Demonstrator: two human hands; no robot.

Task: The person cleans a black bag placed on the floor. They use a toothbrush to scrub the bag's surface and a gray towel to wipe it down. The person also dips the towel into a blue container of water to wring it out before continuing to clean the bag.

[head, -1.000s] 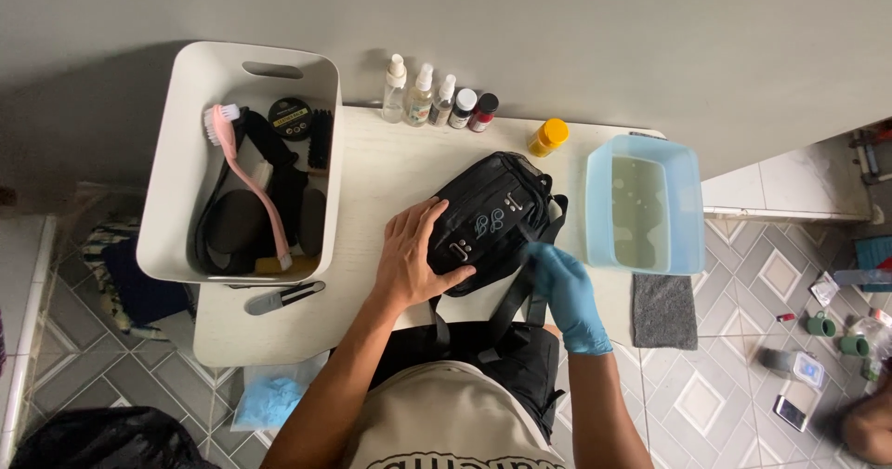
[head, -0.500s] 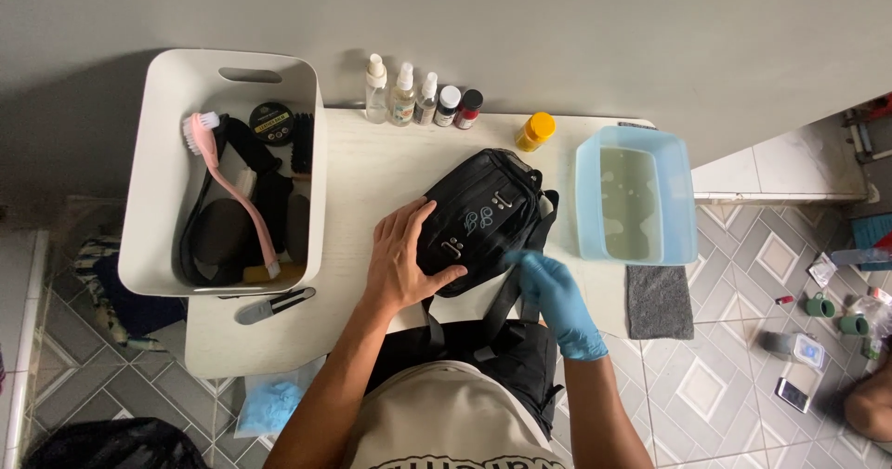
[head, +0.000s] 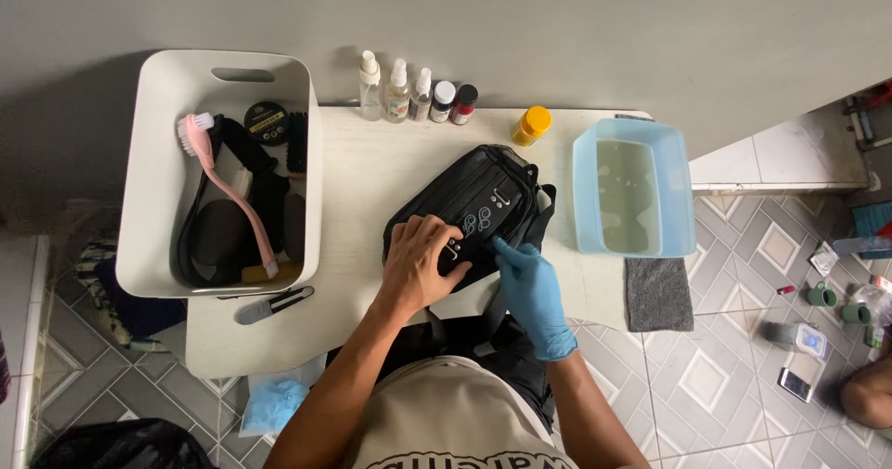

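Note:
A black bag (head: 483, 195) lies on the white table (head: 362, 181) in front of me. My left hand (head: 418, 265), bare, presses on the bag's near left side with curled fingers. In a blue glove, my right hand (head: 525, 283) touches the bag's near edge with its fingertips, just right of the left hand. The bag's strap hangs off the table edge toward my lap.
A white bin (head: 218, 167) at the left holds a pink brush (head: 228, 190), a round tin and dark items. Several small bottles (head: 409, 93) and a yellow-capped jar (head: 531, 125) line the wall. A blue tub of water (head: 632, 190) stands at the right, a grey cloth (head: 658, 293) below it.
My left hand has slid toward me and curled onto the bag's near side. The gloved right hand moved in to meet the bag's edge beside it.

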